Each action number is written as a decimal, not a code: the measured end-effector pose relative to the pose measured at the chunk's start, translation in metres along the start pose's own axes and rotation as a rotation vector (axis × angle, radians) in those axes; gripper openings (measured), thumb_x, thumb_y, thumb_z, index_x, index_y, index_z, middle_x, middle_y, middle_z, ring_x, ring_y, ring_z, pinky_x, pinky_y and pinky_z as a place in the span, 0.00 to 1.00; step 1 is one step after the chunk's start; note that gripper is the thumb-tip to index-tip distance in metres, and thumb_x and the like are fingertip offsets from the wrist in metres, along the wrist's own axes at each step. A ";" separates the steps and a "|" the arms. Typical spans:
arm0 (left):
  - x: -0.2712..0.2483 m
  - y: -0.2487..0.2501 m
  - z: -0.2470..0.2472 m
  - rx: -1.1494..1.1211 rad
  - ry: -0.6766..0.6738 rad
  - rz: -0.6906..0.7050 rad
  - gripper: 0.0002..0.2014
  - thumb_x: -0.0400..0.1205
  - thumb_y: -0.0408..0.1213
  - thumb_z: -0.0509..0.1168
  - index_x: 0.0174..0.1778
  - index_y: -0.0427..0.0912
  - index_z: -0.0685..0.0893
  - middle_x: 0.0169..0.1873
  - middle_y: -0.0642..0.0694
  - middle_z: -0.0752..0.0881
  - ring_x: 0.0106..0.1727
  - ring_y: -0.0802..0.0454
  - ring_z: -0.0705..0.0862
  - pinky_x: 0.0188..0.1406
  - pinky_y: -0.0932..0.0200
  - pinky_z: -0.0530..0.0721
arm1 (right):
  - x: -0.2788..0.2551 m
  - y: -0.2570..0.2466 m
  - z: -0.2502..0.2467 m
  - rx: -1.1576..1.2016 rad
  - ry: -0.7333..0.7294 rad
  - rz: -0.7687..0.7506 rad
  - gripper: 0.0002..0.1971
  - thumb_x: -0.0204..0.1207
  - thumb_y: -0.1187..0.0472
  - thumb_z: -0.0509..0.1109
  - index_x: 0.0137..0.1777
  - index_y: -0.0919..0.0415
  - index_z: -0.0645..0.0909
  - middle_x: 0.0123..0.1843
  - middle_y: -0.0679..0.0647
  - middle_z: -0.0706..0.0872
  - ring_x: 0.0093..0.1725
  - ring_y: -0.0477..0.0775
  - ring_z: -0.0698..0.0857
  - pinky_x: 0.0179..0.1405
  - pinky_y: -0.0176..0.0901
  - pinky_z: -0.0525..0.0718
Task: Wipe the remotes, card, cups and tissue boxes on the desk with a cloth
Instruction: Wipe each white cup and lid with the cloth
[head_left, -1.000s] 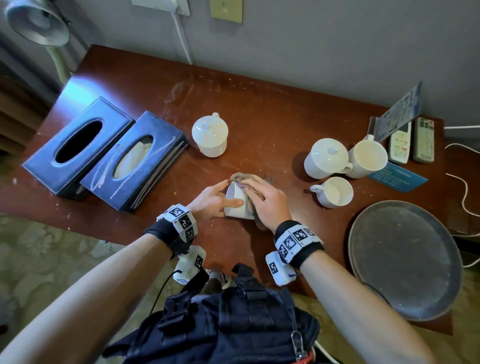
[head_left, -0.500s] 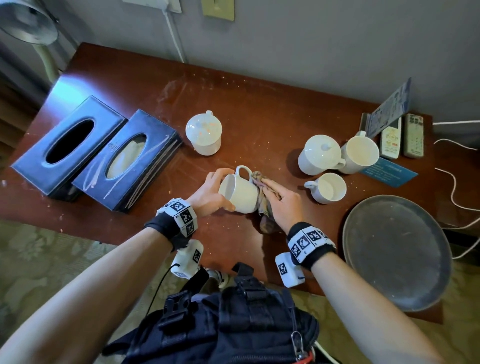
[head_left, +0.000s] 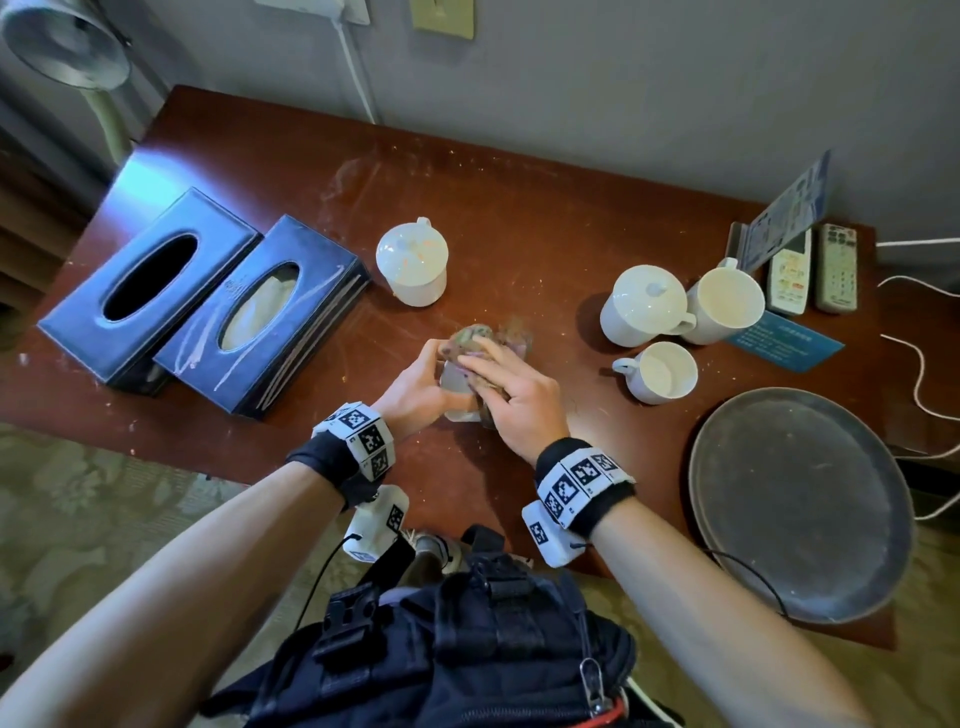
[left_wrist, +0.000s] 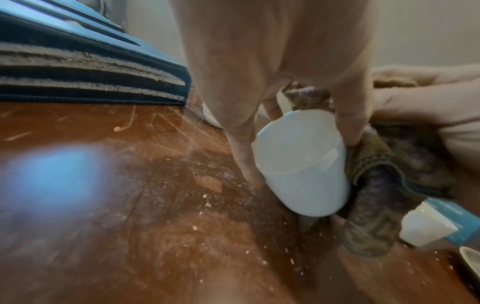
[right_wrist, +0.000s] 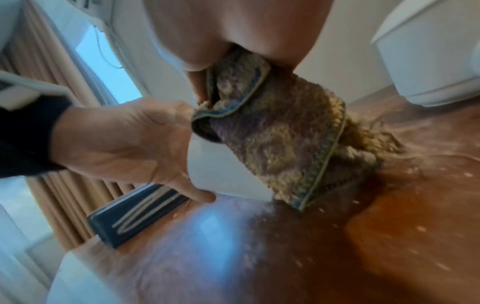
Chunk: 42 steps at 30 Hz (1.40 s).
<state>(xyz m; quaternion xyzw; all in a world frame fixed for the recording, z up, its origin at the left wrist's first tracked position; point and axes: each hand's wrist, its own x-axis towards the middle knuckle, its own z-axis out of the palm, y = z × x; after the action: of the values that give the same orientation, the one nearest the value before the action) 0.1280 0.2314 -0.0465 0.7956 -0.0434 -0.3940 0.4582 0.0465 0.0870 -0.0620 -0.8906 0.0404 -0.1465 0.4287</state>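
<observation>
Both our hands on one white cup at the middle of the desk (head_left: 291, 140).

At far left we see the two tissue boxes (head_left: 208, 301), side by side and touching. Right of them our left hand (head_left: 415, 387) curls round the cup (left_wrist: 298, 162), thumb on one side and fingers on the other, just above the wood. Our right hand (head_left: 519, 400) presses the cloth (right_wrist: 280, 144) over the cup's right side and top, fingers wrapped round it. Three more cups (head_left: 670, 322) stand further right, and the remotes (head_left: 813, 270) lie at far right.
</observation>
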 end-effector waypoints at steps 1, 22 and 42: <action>0.000 -0.001 0.000 0.012 0.002 0.010 0.45 0.54 0.51 0.78 0.69 0.51 0.70 0.58 0.45 0.83 0.60 0.43 0.84 0.59 0.37 0.86 | -0.002 0.005 0.000 0.002 -0.033 -0.010 0.14 0.80 0.60 0.71 0.64 0.50 0.87 0.72 0.50 0.83 0.71 0.49 0.81 0.72 0.36 0.75; -0.002 -0.007 0.000 -0.066 -0.007 0.016 0.43 0.57 0.42 0.80 0.69 0.51 0.71 0.61 0.46 0.80 0.58 0.43 0.85 0.54 0.36 0.88 | -0.001 0.015 -0.021 -0.032 -0.064 0.130 0.12 0.80 0.60 0.72 0.61 0.50 0.89 0.66 0.51 0.87 0.66 0.48 0.84 0.68 0.42 0.79; -0.004 -0.011 -0.011 0.012 -0.177 0.049 0.44 0.60 0.25 0.74 0.72 0.56 0.71 0.63 0.39 0.80 0.61 0.38 0.83 0.47 0.40 0.91 | 0.012 0.021 -0.019 0.412 -0.312 0.496 0.17 0.84 0.61 0.64 0.68 0.40 0.76 0.68 0.46 0.83 0.67 0.46 0.80 0.71 0.49 0.77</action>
<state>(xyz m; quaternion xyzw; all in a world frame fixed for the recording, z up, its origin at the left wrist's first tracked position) 0.1292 0.2470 -0.0499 0.7592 -0.1054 -0.4512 0.4571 0.0532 0.0569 -0.0645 -0.7602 0.1589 0.0947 0.6228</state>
